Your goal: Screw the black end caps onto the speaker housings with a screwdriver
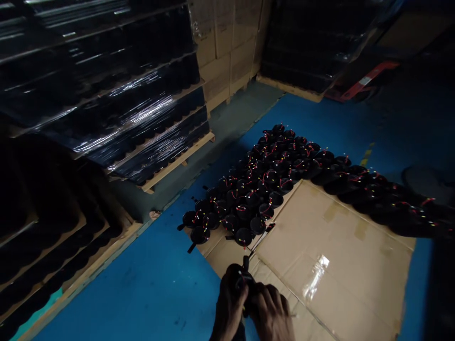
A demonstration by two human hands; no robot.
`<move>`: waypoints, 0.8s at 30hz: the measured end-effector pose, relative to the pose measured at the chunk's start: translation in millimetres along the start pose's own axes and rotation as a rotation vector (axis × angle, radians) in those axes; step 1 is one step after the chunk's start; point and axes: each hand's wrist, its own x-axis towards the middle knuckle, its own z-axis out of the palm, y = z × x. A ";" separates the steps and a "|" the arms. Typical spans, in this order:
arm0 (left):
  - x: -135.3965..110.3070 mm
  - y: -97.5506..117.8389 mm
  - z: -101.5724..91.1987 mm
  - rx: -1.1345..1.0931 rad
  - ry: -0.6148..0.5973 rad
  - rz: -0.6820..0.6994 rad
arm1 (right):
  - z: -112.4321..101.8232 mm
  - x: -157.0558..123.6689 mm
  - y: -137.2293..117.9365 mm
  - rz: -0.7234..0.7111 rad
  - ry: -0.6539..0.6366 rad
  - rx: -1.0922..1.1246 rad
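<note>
At the bottom middle, my left hand (pixel 229 303) is wrapped round a black round housing (pixel 239 275) with a short tab sticking up from it. My right hand (pixel 270 305) is closed at the right side of the same piece, its fingers curled and their tips hidden. Just beyond them stand several black cup-shaped housings (pixel 243 236), packed close in rows, with thin red wires and small white and yellow ends showing in their openings. The lower part of the held piece is hidden by my hands.
Flattened cardboard (pixel 341 255) lies on the blue floor (pixel 135 284). Further black housings (pixel 377 189) lie along its far right edge. Film-wrapped pallet stacks (pixel 142 109) stand at the left, cartons (pixel 227 57) behind. A red pallet jack (pixel 369 80) stands far right.
</note>
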 end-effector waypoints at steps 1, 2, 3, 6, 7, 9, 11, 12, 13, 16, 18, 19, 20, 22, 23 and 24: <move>8.0 -1.0 0.2 -0.013 0.018 -0.016 | 8.5 12.3 -6.7 -0.011 -0.005 0.000; 17.5 -1.2 -0.5 -0.039 0.036 -0.034 | 15.9 23.4 -13.4 -0.015 -0.002 -0.002; 28.0 -1.0 -2.0 -0.067 0.048 -0.053 | 22.6 33.2 -19.6 -0.016 0.005 -0.008; 60.5 1.4 -9.3 -0.136 0.089 -0.111 | 42.5 56.8 -34.7 -0.016 0.021 -0.023; 71.1 2.2 -11.7 -0.148 0.112 -0.127 | 50.0 63.4 -38.4 -0.010 0.025 -0.023; 91.6 3.0 -15.2 -0.160 0.147 -0.145 | 66.2 75.3 -43.8 0.000 0.044 -0.006; 110.9 1.9 -16.6 -0.164 0.152 -0.155 | 82.7 85.5 -46.5 -0.005 0.062 0.028; 119.8 0.2 -16.3 -0.162 0.149 -0.162 | 90.7 89.9 -46.7 -0.011 0.070 0.044; 128.1 -2.2 -15.5 -0.157 0.149 -0.171 | 98.5 93.6 -46.0 -0.014 0.075 0.057; 149.1 -13.2 -10.1 -0.112 0.182 -0.192 | 120.8 102.2 -39.7 -0.012 0.081 0.071; 159.8 -21.8 -4.9 -0.074 0.211 -0.200 | 134.9 106.8 -33.8 -0.009 0.104 0.065; 164.2 -25.8 -2.1 -0.060 0.220 -0.203 | 141.3 108.9 -30.9 -0.009 0.123 0.062; 168.0 -29.2 0.7 -0.051 0.225 -0.204 | 146.7 110.9 -28.3 -0.005 0.147 0.059; 173.7 -33.9 5.7 -0.042 0.230 -0.198 | 153.0 113.7 -23.8 0.006 0.188 0.054; 175.6 -35.1 7.8 -0.039 0.237 -0.192 | 153.5 113.9 -21.8 -0.001 0.194 0.056; 176.9 -35.6 9.5 -0.037 0.252 -0.178 | 152.0 112.9 -20.0 -0.018 0.191 0.061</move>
